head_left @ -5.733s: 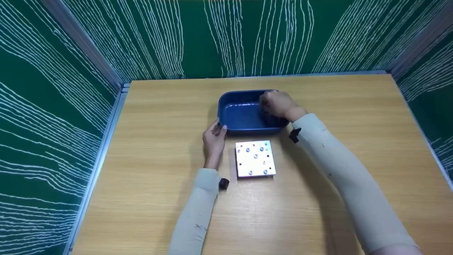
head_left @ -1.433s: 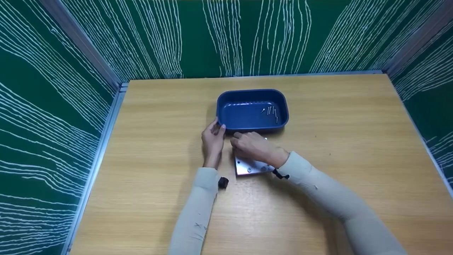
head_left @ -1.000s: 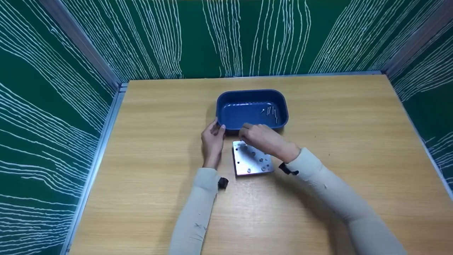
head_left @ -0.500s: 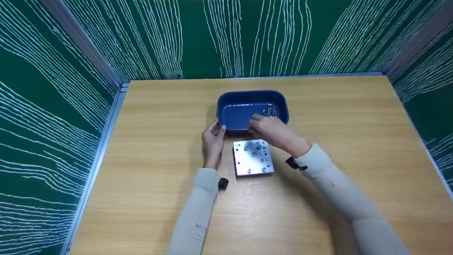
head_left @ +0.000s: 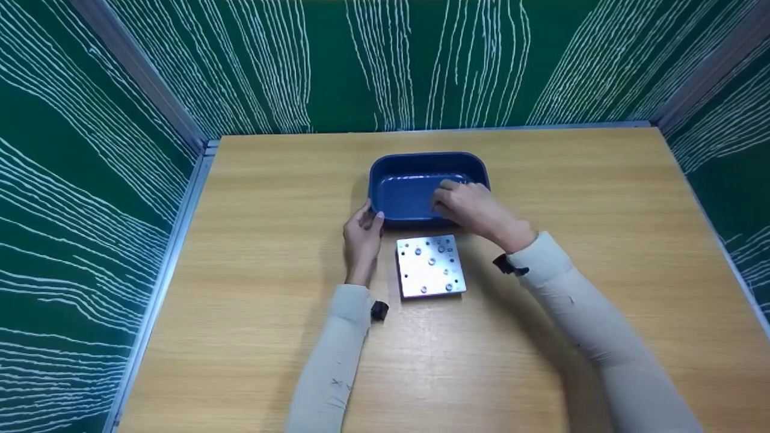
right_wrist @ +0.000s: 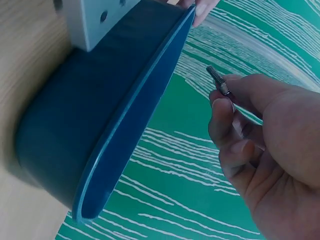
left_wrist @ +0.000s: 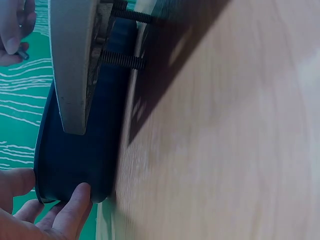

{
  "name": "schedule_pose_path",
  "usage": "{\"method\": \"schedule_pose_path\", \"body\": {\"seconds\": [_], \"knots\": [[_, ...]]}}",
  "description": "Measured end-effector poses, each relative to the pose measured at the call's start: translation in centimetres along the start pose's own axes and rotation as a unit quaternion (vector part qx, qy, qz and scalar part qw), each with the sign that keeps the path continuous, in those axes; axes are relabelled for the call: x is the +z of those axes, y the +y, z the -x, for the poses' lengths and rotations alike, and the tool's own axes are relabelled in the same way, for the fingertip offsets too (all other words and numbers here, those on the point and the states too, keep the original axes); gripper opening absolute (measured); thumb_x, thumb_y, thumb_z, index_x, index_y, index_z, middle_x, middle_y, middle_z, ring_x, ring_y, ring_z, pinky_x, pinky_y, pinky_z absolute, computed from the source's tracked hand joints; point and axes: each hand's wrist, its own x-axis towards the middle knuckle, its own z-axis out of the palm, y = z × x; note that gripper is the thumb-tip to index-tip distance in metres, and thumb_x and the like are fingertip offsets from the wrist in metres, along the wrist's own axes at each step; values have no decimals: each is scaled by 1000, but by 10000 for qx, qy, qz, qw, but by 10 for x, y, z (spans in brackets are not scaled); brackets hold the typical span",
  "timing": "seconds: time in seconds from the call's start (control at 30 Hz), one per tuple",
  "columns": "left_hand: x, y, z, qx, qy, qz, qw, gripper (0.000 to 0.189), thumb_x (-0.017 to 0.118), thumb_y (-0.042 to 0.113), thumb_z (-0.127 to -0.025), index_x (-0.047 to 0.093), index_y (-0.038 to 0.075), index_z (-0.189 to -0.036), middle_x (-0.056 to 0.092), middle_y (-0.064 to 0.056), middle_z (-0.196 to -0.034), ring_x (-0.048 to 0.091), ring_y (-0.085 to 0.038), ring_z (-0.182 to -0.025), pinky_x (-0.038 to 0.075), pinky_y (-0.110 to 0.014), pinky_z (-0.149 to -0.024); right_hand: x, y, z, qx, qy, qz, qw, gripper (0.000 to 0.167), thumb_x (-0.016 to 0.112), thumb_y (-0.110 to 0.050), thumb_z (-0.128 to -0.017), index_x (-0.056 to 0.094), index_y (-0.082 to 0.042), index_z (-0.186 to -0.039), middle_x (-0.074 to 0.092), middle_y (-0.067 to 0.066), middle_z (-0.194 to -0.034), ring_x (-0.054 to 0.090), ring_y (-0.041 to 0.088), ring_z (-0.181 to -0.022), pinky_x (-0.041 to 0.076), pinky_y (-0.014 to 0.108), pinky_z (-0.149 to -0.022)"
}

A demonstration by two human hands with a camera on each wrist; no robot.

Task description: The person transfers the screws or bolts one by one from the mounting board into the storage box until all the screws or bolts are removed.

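Observation:
A deep blue rectangular tray (head_left: 404, 195) stands on the table in the head view. My left hand (head_left: 363, 240) grips its front left corner, thumb and fingers on either side of the wall in the left wrist view. Over the tray's right half is my right hand (head_left: 472, 207), fingertips pinching a small threaded bolt (right_wrist: 217, 79), which shows clearly in the right wrist view. In front of the tray lies a square metal plate (head_left: 421, 273) with several holes and bolt heads. Black threaded shanks (left_wrist: 122, 60) stick out beneath the plate. My right hand mostly hides the loose bolts in the tray.
The wooden table (head_left: 271, 240) reaches back to a green wall (head_left: 331, 72) with white wavy lines. Similar panels stand at left and right, joined by grey metal frames (head_left: 180, 240). A dark band piece (head_left: 380, 311) is on my left wrist.
My right hand has gone from the plate's upper left away and rightward to above the tray, uncovering the plate. My left hand keeps its grip on the tray corner.

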Motion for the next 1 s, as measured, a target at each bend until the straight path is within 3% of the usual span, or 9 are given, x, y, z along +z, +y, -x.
{"method": "schedule_pose_path", "body": {"seconds": [0.17,0.7,1.0], "knots": [[0,-1,-1,30,19,-7,10000,48,69,13,-103,59,8,-150,67,-13,-143,74,-24,-111,63,-29,-77,-3,11,-3,-5,-62,90,9999,14,69,-9,-103,76,-2,-114,75,18,-109,77,31,-90,66,39,-77],[2,-1,-1,-89,34,76,9999,48,69,13,-103,59,8,-149,68,-11,-143,74,-22,-106,62,-26,-76,-1,46,-22,417,-588,9,9974,22,67,-11,-105,75,-1,-124,73,23,-120,76,39,-105,64,50,-90],[1,-1,-2,-100,75,-102,9999,48,70,15,-103,60,10,-149,68,-10,-143,71,-23,-119,63,-29,-86,5,65,-34,485,-839,79,9953,23,67,-10,-105,75,-1,-124,73,22,-121,74,39,-109,63,52,-93]]}}
